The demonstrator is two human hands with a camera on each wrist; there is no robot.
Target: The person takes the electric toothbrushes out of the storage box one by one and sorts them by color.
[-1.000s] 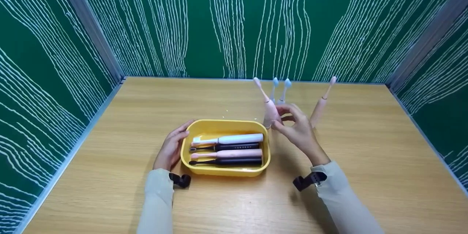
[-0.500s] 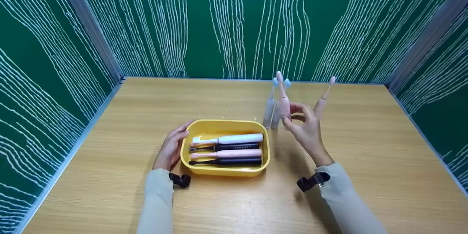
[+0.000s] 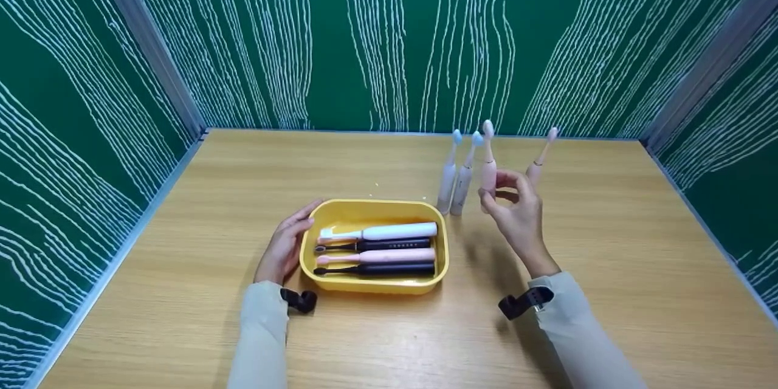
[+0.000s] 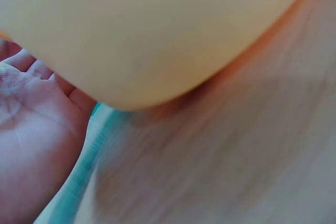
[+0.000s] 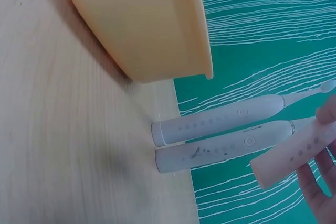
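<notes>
Electric toothbrushes are the small things here. My right hand [image 3: 519,209] pinches the handle of a pink toothbrush [image 3: 488,173] between thumb and fingers, brush head up. In the right wrist view its base hangs free of the table. Just left of it stand two pale toothbrushes with blue heads, a nearer one [image 3: 462,188] and a left one [image 3: 447,185]. Behind my right hand another pink toothbrush [image 3: 535,170] shows, its lower part hidden. My left hand [image 3: 282,249] holds the yellow bin [image 3: 377,285] at its left end, thumb over the rim, fingers round the back corner.
Inside the bin several toothbrushes lie side by side: a white one [image 3: 398,231], a pink one [image 3: 398,256] and black ones. Small white specks [image 3: 376,185] dot the wooden table [image 3: 273,164] behind it. Green walls [image 3: 331,42] with white lines close off the back and sides.
My right hand has moved right with the pink toothbrush, which has gone from leaning to nearly upright and no longer covers the pale toothbrushes. The left hand and bin have stayed put.
</notes>
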